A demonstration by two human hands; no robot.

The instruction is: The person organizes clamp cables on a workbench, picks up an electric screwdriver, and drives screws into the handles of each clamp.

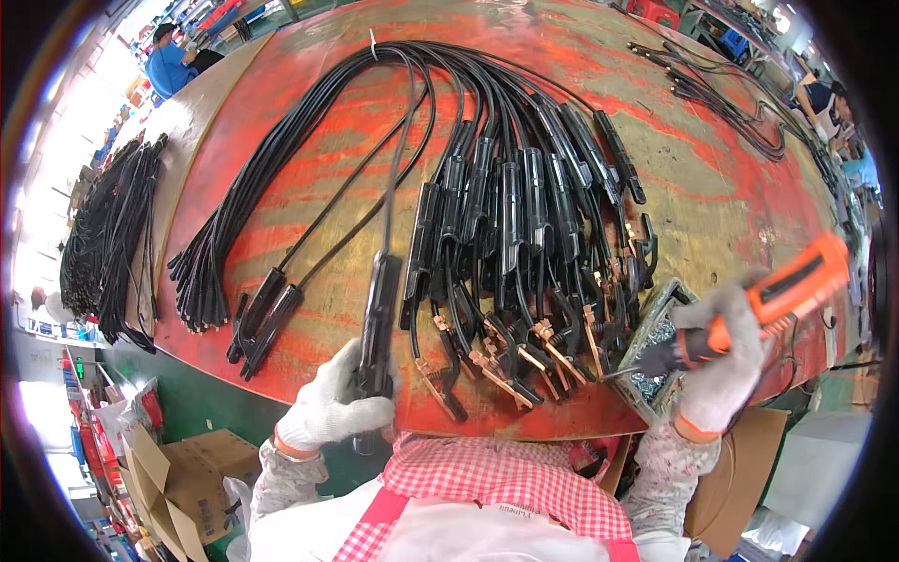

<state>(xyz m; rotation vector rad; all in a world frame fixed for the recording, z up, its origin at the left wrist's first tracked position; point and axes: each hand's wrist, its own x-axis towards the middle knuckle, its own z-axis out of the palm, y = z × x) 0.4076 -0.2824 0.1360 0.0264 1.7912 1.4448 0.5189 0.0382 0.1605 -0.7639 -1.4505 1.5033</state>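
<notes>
Head view: pinches black handle [378, 314] in fingers of left hand [330, 405]; curls right hand [735, 358] around orange driver [796, 284]. Expect stiff, slick, light handle; grip mid-barrel.

Your worn red worktable [726, 225] bears an arched bundle of black cables [267, 155], clustered black handles [511, 225] with copper-coloured fittings [547, 332], a tray [644, 330] and, at far right, further cables [770, 150].
</notes>
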